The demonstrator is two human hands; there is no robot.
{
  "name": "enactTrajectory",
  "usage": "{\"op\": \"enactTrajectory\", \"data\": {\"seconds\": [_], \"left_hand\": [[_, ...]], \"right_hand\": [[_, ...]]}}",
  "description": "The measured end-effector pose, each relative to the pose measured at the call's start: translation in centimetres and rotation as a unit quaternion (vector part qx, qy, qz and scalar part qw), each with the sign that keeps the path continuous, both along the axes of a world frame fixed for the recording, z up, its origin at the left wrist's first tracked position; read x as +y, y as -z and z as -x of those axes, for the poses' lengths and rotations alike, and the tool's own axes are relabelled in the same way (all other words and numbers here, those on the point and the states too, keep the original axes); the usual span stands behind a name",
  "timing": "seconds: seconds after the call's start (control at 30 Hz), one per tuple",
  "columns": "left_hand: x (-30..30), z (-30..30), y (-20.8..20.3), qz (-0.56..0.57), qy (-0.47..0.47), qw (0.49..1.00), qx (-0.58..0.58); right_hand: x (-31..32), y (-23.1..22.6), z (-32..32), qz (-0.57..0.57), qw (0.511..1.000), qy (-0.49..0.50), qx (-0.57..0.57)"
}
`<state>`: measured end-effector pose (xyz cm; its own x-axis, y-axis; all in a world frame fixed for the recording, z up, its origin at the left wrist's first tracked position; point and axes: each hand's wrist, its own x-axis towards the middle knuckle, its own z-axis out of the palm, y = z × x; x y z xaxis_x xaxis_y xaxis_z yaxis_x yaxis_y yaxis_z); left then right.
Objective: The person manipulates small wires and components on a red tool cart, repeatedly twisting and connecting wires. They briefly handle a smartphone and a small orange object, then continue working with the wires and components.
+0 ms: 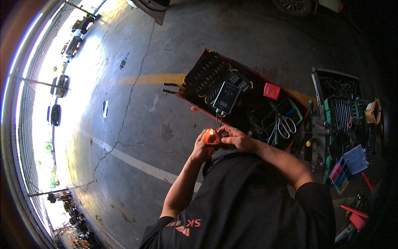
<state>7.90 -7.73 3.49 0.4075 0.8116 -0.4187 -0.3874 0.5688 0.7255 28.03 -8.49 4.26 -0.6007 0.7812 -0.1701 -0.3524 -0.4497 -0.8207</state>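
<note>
In front of my chest, a small round orange lamp [210, 138] glows with a bright yellow-white spot at its top. My left hand [200, 148] is closed around its left side. From the right, my right hand [240, 140] pinches at its edge with bent fingers; a dark part lies partly hidden under them. Just beyond my hands, a grey box with buttons and a display [227, 98] rests tilted on the red tool cart [253, 74]. Dark cables [219, 120] hang from that box toward my hands, where their ends are hidden.
On the cart lie a black socket set [207, 71], a red packet [271, 91] and white-handled scissors [286, 127]. Right of it stand a tray of tools [336, 83], a green-edged wrench set [343, 114] and a blue plastic case [355, 159]. Two bars [170, 88] jut from the cart's left end.
</note>
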Motion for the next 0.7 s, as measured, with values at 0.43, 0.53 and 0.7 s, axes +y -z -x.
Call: {"op": "enactTrajectory", "data": {"seconds": [0.43, 0.53, 0.7], "left_hand": [[0.0, 0.3, 0.3, -0.007, 0.017, 1.000, 0.013], [-0.1, 0.1, 0.2, -0.008, 0.010, 1.000, 0.004], [-0.2, -0.1, -0.2, -0.002, 0.006, 1.000, 0.006]], "right_hand": [[0.1, 0.5, 0.2, 0.020, 1.000, 0.008, 0.015], [0.1, 0.8, 0.3, 0.029, 0.999, 0.008, 0.024], [0.1, 0.8, 0.2, 0.016, 1.000, 0.011, 0.005]]}}
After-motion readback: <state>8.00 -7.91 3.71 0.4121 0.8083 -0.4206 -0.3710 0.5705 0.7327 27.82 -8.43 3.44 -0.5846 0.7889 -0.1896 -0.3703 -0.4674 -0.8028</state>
